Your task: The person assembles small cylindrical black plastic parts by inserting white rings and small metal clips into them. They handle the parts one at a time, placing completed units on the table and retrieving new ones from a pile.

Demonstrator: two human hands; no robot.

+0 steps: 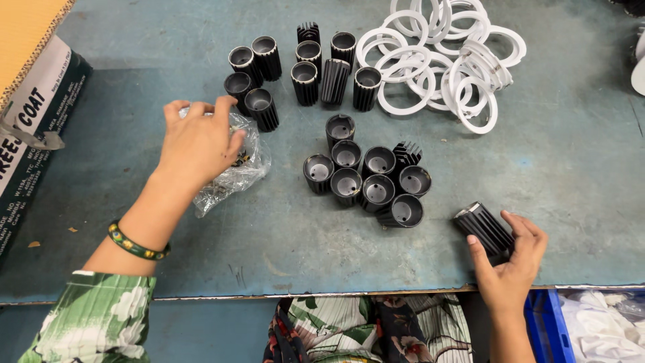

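My left hand (198,141) reaches into a crumpled clear plastic bag (235,176) on the blue-grey table (571,175), fingers bent over its contents. My right hand (510,259) grips a black ribbed cylindrical housing (482,227) near the table's front edge, tilted on its side. A cluster of several black ribbed housings (366,178) stands in the middle between my hands. Another group of black housings (302,67) stands farther back, just beyond my left hand.
A pile of white plastic rings (440,60) lies at the back right. A cardboard box (27,87) sits at the left edge. Below the table's front edge is a blue crate (547,326) beside white material (601,323).
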